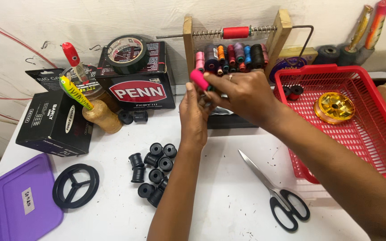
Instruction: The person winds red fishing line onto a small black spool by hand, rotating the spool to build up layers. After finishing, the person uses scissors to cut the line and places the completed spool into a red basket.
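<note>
At the near left edge of the white table [228,201] we find a purple lid [21,203], and just right of it a black spoked ring [75,185]. Farther back on the left sit black boxes [54,122] with a striped fishing lure [76,93] resting on a wooden handle [102,117], and a roll of dark tape [126,53] lying on top of another box. Near the centre we note a cluster of empty black bobbins [153,172] lying loose on the table surface. Above that cluster we see both hands raised and brought together. The left hand [194,114] pinches a pink spool [199,79] at the fingertips, and the right hand [245,93] closes in on the same spool from the right, its fingers curled at the spool's near end; we cannot tell whether a thread runs between them. The spool sits in the air, just in front of a wooden rack [235,42] that carries a row of coloured thread spools and a red spool on a sprung rod. Right of the forearms, black-handled scissors [275,194] lie shut on the table. At the far right a red basket [371,134] holds a gold reel [334,107] and two small dark bobbins.
</note>
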